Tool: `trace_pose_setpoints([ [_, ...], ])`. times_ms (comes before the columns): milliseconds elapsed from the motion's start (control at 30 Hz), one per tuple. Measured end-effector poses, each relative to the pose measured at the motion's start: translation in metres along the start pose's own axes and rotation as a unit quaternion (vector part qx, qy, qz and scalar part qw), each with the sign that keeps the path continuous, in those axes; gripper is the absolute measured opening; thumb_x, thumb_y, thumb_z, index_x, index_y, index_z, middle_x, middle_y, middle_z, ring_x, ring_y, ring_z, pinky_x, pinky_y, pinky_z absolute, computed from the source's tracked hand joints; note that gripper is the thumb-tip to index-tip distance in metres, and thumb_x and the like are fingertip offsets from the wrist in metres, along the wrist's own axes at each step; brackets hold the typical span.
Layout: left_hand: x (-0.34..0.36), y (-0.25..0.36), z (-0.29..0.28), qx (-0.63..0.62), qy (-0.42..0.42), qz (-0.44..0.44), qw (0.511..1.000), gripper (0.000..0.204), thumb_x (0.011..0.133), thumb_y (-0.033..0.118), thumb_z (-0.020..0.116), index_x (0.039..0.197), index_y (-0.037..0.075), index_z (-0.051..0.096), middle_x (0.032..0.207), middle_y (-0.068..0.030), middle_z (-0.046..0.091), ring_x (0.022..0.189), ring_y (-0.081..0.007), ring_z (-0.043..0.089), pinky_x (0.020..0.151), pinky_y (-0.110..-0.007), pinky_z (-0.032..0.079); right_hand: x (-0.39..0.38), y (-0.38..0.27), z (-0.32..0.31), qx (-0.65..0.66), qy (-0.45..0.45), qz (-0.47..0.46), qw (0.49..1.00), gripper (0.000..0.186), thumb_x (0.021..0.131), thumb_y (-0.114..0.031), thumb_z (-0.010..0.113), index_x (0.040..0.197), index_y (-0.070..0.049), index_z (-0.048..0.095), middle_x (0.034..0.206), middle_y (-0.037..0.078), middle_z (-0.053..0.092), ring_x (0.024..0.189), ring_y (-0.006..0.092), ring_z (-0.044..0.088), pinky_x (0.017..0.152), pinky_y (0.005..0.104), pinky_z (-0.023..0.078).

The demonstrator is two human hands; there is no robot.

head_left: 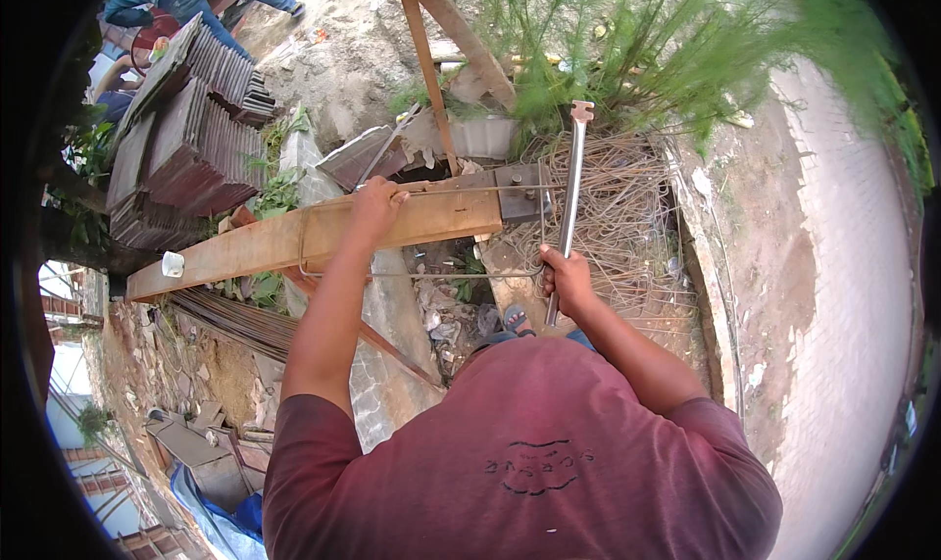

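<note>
My left hand (pixel 377 207) grips a thin bent metal rod (pixel 451 190) over a long wooden beam (pixel 412 222). A dark metal plate with pins (pixel 518 195) sits at the beam's right end, and the rod runs across it. My right hand (pixel 567 278) is wrapped round a long silver bar tool (pixel 571 197), whose notched head points away from me. The rod's lower side (pixel 441 275) runs toward my right hand; whether my fingers touch it, I cannot tell.
Stacked roof tiles (pixel 201 144), a bundle of long rods (pixel 230 320), a pile of cut wire pieces (pixel 618 227), angled timber posts (pixel 456 41) and green feathery plants (pixel 637 50) surround the beam. A co-worker in blue (pixel 196 6) is at upper left.
</note>
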State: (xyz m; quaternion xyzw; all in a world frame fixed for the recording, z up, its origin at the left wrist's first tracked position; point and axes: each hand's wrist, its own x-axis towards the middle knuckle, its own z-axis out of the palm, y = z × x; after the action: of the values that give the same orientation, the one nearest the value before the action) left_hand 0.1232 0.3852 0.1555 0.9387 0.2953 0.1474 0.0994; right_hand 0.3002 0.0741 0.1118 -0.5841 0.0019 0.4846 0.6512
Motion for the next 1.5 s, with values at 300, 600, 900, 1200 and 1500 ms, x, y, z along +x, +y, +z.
trace_pose_setpoints([
  [300,-0.016,0.010,0.039,0.017,0.093,-0.080,0.992,0.027,0.080,0.027,0.067,0.099,0.009,0.065,0.104,-0.0108,0.062,0.107,-0.0315,0.055,0.096,-0.044,0.041,-0.011,-0.013,0.024,0.000,0.026,0.015,1.000,0.023,0.088,-0.024,0.061,0.075,-0.009,0.049,0.050,-0.001,0.039,0.039,0.0113,0.039,0.038,0.0280,0.034],
  [600,-0.025,-0.008,0.061,0.026,0.097,-0.084,0.991,0.038,0.087,0.030,0.058,0.121,0.013,0.059,0.131,-0.0136,0.051,0.124,-0.0313,0.044,0.106,-0.046,0.032,0.009,-0.006,0.012,-0.052,0.036,0.006,0.998,0.028,0.087,-0.030,0.064,0.078,-0.008,0.050,0.051,-0.002,0.039,0.039,0.0103,0.039,0.038,0.0273,0.035],
  [900,-0.027,0.002,0.051,0.039,0.037,-0.106,0.993,0.049,0.094,0.043,0.045,0.132,0.013,0.050,0.141,-0.0127,0.042,0.136,-0.0289,0.030,0.111,-0.050,0.017,-0.028,-0.024,-0.093,-0.362,0.099,-0.102,0.921,0.034,0.086,-0.031,0.067,0.072,-0.007,0.048,0.053,-0.001,0.044,0.045,0.0078,0.043,0.040,0.0275,0.034],
  [1200,-0.016,0.005,0.063,0.066,0.042,-0.181,0.980,0.052,0.094,0.045,0.043,0.133,0.011,0.049,0.143,-0.0124,0.039,0.137,-0.0291,0.027,0.111,-0.051,0.017,0.003,-0.154,-0.177,-0.775,0.098,-0.206,0.590,0.034,0.078,-0.036,0.069,0.069,-0.006,0.057,0.064,0.017,0.060,0.061,0.0368,0.059,0.056,0.0435,0.046],
  [1500,0.001,0.030,0.065,0.108,0.044,-0.305,0.945,0.057,0.094,0.048,0.040,0.134,0.008,0.047,0.148,-0.0137,0.030,0.140,-0.0285,0.021,0.113,-0.050,0.014,0.106,-0.251,-0.169,-0.828,-0.010,-0.381,0.412,0.025,0.077,-0.023,0.067,0.067,-0.007,0.051,0.066,0.012,0.057,0.070,0.0338,0.057,0.063,0.0448,0.044],
])
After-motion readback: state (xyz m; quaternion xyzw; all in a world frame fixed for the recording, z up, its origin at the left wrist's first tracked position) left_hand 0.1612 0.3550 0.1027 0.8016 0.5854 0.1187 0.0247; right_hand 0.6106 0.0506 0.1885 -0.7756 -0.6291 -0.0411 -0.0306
